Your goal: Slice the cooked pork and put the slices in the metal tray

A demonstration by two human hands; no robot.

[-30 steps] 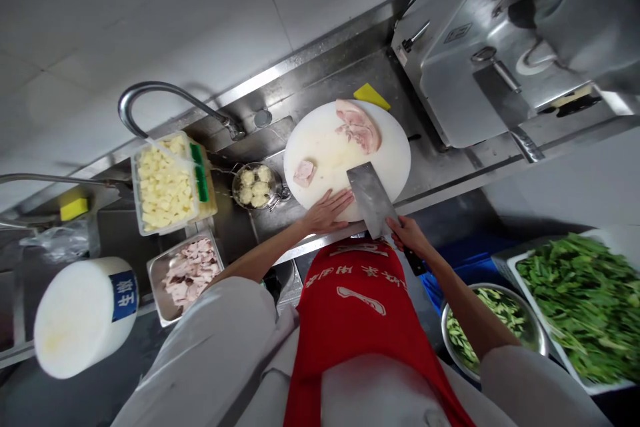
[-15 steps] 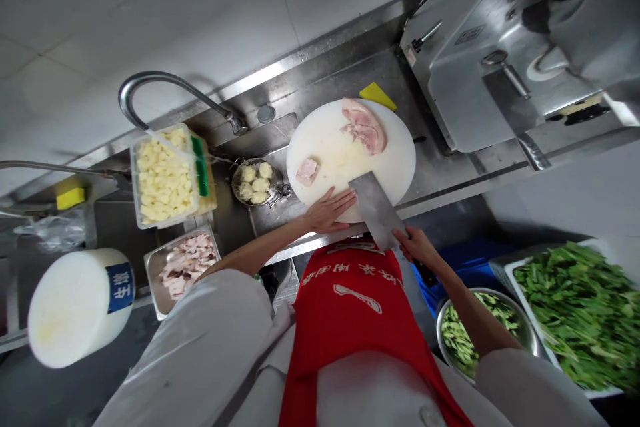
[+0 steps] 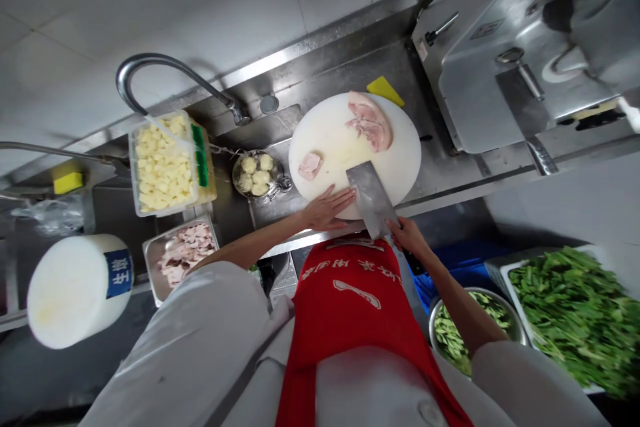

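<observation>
White board (image 3: 320, 121) lies under flat, empty left fingers (image 3: 344, 198); right fingers (image 3: 397, 229) clasp a cleaver (image 3: 371, 197).

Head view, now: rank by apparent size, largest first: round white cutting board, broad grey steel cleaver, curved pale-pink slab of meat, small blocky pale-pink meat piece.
1. White cutting board
2. Steel cleaver, blade and handle together
3. Curved meat slab
4. Small meat piece
</observation>
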